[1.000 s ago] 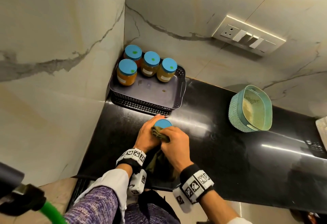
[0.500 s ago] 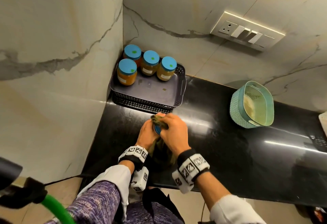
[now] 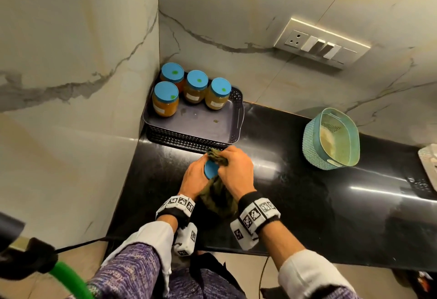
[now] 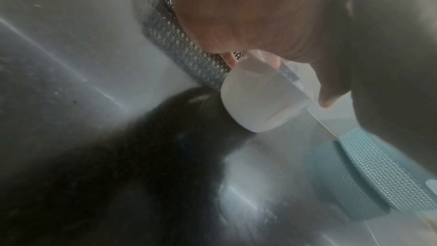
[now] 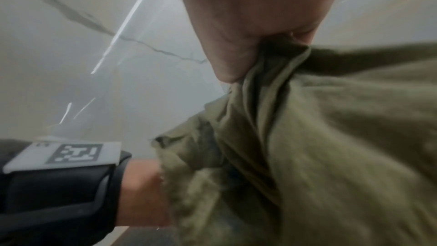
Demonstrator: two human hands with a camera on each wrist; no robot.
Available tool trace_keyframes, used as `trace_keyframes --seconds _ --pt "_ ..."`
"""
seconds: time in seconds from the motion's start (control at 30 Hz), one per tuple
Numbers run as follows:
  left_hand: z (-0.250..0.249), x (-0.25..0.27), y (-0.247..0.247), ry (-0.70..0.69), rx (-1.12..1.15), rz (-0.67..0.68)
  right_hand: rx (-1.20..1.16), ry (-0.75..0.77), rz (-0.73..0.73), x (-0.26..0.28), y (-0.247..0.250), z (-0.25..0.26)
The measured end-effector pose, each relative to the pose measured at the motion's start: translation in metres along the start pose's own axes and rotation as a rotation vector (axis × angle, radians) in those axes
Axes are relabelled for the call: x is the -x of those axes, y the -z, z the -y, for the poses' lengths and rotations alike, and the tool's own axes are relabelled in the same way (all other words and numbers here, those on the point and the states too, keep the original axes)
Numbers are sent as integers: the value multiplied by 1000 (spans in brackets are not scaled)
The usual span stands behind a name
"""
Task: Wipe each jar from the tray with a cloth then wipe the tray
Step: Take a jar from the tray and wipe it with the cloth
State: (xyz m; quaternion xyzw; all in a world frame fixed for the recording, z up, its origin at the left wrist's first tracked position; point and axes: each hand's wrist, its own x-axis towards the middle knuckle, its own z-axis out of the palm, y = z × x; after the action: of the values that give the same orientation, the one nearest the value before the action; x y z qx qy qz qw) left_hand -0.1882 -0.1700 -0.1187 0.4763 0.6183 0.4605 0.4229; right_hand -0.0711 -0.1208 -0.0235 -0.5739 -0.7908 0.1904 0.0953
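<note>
Near the lower middle of the head view, the left hand (image 3: 194, 177) curls around a blue-lidded jar (image 3: 210, 168) held over the black countertop (image 3: 307, 194), just in front of the tray; only part of the lid shows between the two hands, and the jar seems tipped toward the left hand. In the left wrist view the pale glass base of this jar (image 4: 257, 100) sticks out below the fingers (image 4: 331, 89), clear of the counter. The right hand (image 3: 236, 172) is closed on an olive-green cloth (image 3: 218, 194), bunching it against the lid and the jar's right side, with the rest of the cloth hanging down between the wrists; the right wrist view shows the cloth (image 5: 319, 147) gathered tight into the fist (image 5: 248, 25). The dark perforated tray (image 3: 189, 138) sits in the wall corner in the upper middle of the frame, with four blue-lidded jars (image 3: 189, 92) of yellow-orange contents standing upright at its back and left side, its front floor bare apart from a few small spots. A teal woven basket (image 3: 314, 142) stands well to the right on the counter, and a switch panel (image 3: 321, 43) is on the wall at upper right
</note>
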Motion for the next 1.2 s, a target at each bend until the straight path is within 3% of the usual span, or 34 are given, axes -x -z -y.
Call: trace_keyframes --seconds 0.07,0.17,0.3,0.4,0.5,0.6,0.77,0.83,0.93,1.03,1.1,1.2 --pt "-1 1 -1 -16 13 21 5 -42 -45 18 3 -11" --pt "-2 2 -1 -50 35 24 -31 48 -29 48 -2 -7" --pt "2 3 -2 -23 16 -14 -64 127 5 17 -10 13" --pt "-3 3 -1 17 15 -3 -68 4 -58 -2 -4 -3" --pt "-7 5 -2 -12 35 28 -101 -73 -163 26 -2 -18" --pt "-4 5 -1 -24 23 10 -145 49 -131 55 -16 -12" --pt "-6 3 -6 83 45 -64 -190 97 -144 8 -18 -1" --pt "-12 0 -9 105 22 -52 -220 36 -158 -7 -15 -12" --pt "-9 1 -10 97 51 -39 -406 -191 -151 -15 -14 -48" --pt "-7 2 -7 62 -48 -68 -825 -407 -143 -6 -8 -81" --pt "-9 1 -7 81 -24 -113 -1069 -467 -145 6 1 -92" --pt "-24 0 -9 117 118 -237 -1201 -449 -128 22 23 -91"
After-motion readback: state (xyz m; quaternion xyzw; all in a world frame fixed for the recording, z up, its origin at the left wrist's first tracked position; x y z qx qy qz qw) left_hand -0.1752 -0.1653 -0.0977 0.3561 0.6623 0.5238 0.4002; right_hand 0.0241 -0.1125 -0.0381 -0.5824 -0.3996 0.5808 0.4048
